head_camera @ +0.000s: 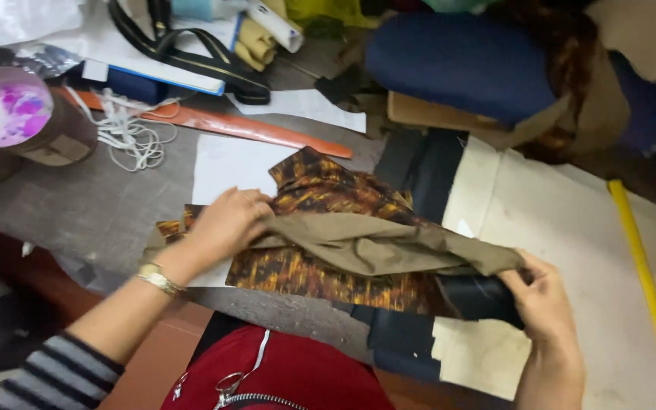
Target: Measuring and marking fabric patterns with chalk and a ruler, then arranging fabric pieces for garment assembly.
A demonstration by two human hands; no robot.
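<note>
Red garment (298,376), then hands (225,224) holding fabric (343,243) over cluttered grey table (77,205).

Both hands (229,224) (544,300) on olive cloth (373,243) over patterned brown fabric (328,190).

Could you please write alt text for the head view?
Left hand and right hand hold a khaki cloth over orange-brown patterned fabric on a grey table. White cord and a yellow stick lie nearby.

Olive-tan cloth (373,247), creased, stretched across orange-brown-blk patterned fabric (320,277) lying flat on grey table, w/ dark piece (480,298) at right end.
</note>
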